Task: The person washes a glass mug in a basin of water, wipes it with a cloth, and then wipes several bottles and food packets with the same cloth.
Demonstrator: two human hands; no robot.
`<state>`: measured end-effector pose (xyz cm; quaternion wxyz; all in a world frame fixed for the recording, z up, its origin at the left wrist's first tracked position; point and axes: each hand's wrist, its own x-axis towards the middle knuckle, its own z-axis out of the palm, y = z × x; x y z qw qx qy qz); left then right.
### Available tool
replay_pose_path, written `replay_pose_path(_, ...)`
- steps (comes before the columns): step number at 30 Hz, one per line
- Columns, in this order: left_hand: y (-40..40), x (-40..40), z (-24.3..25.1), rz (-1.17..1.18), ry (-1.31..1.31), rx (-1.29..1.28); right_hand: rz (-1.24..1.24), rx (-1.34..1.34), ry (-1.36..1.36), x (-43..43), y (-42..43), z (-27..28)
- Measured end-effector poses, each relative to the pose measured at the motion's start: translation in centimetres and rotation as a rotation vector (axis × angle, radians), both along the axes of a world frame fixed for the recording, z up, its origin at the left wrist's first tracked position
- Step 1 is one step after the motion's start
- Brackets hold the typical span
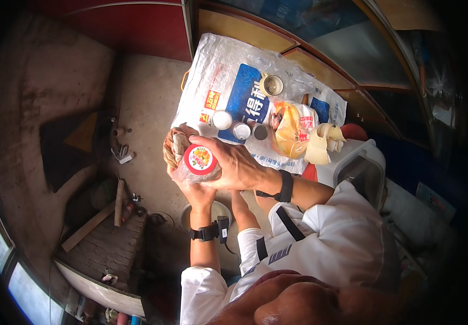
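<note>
A jar (193,177) with a red-rimmed, printed lid (200,160) is held up between my two hands; its clear side looks like glass or plastic. My left hand (198,196) supports it from below and from the far side. Against the jar on that side bunches a brownish patterned cloth (173,147), partly hidden behind the lid. My right hand (238,164) wraps the jar's other side, thumb beside the lid. Just beyond my right hand stand a white-topped container (222,120), a small jar with a silvery top (241,131) and a dark-topped jar (260,131).
A printed woven plastic sack (213,57) covers the table. On it are an enamel-like mug (273,85), a yellowish plastic bag (292,138) and a cream curled piece (323,142). A white bin-like container (363,162) stands at right. A round basin (186,217) sits below my hands.
</note>
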<state>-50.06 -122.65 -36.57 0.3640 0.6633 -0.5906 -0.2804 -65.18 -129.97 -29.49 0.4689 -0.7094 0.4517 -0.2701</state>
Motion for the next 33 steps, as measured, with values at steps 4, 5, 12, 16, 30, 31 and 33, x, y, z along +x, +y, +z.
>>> replay_pose_path(4,-0.9,-0.4,1.0,0.065,0.119,-0.077,-0.064,0.063,-0.077,-1.1,-0.6,0.4)
replay_pose_path(5,-1.0,-0.2,1.3,0.035,0.115,-0.106,-0.109,0.126,-0.112,-1.6,-0.8,0.3)
replay_pose_path(12,2.2,4.2,1.1,0.288,0.489,0.082,-0.458,0.064,-0.027,-7.5,-4.9,-6.4)
replay_pose_path(16,3.3,4.7,1.4,0.323,0.558,0.09,-0.615,0.02,0.139,-12.1,-7.1,-14.4)
replay_pose_path(30,5.5,4.7,3.8,0.281,0.258,0.035,-0.544,0.004,0.335,-15.0,-7.0,-23.7)
replay_pose_path(31,5.6,4.6,4.0,0.279,0.272,0.05,-0.553,0.003,0.334,-15.0,-6.7,-23.6)
replay_pose_path(33,6.0,4.6,4.3,0.278,0.345,0.084,-0.626,-0.022,0.356,-14.9,-6.0,-23.3)
